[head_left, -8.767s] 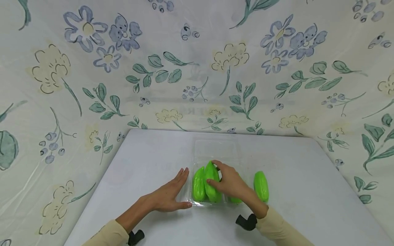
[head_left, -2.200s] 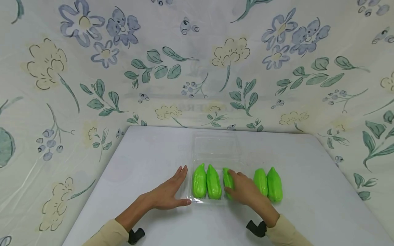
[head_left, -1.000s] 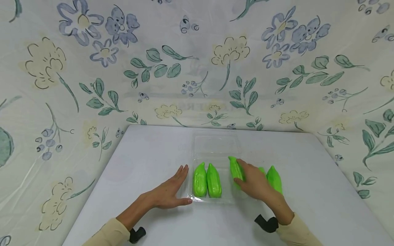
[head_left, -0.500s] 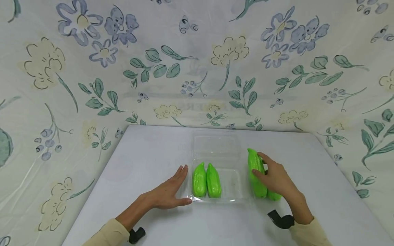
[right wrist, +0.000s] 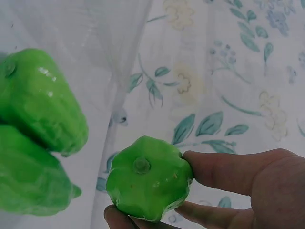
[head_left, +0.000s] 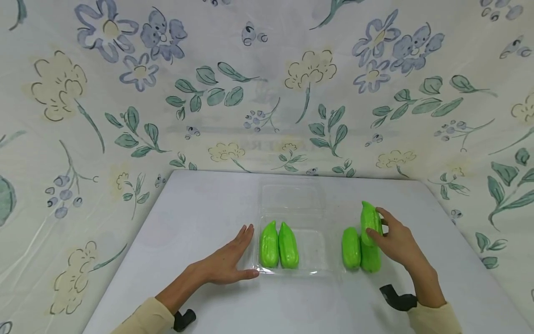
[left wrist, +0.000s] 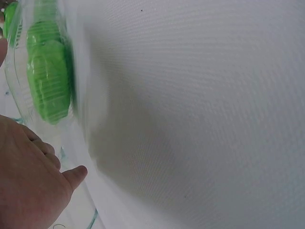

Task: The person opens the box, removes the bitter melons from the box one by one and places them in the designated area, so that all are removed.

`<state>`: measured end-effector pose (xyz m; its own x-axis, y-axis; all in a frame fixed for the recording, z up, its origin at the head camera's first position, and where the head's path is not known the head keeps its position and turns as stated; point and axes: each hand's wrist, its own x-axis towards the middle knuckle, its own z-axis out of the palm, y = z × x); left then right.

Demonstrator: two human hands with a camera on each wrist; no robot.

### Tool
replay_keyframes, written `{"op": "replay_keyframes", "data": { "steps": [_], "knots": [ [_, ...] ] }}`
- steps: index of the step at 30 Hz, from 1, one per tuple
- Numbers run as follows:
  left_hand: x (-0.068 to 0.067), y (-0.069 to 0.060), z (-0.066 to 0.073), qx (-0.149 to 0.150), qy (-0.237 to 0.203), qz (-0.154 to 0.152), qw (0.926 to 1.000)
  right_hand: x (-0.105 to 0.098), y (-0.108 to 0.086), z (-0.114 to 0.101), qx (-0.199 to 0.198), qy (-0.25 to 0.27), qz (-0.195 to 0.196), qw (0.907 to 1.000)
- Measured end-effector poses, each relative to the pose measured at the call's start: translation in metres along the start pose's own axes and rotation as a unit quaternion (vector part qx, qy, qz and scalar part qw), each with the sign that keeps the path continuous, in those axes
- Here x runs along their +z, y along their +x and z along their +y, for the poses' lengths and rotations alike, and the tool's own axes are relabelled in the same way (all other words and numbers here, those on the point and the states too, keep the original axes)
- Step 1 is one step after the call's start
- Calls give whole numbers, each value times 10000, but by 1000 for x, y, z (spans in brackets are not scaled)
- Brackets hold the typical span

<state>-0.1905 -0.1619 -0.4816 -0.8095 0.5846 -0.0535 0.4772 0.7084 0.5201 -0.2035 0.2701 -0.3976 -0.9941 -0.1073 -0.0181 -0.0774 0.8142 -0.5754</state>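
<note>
With a green vegetable [head_left: 371, 223] pinched between thumb and fingers of the right hand [head_left: 395, 240] and the left hand [head_left: 225, 264] spread beside the clear box [head_left: 314, 249], avoid bumping the two loose vegetables [head_left: 351, 249].

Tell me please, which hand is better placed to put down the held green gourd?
Probably the right hand: it grips the green gourd near two other gourds, while the left hand holds nothing, across the clear plastic container.
</note>
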Motion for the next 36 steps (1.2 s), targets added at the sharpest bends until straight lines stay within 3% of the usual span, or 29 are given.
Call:
{"op": "replay_keyframes", "data": {
  "steps": [18, 36],
  "knots": [
    [3, 3, -2, -28, 79, -19, 10000, 0, -11, 37, 651, -336, -144, 9972],
    [2, 2, -1, -7, 88, -14, 10000, 7, -14, 57, 979, -266, -396, 9941]
  ]
}}
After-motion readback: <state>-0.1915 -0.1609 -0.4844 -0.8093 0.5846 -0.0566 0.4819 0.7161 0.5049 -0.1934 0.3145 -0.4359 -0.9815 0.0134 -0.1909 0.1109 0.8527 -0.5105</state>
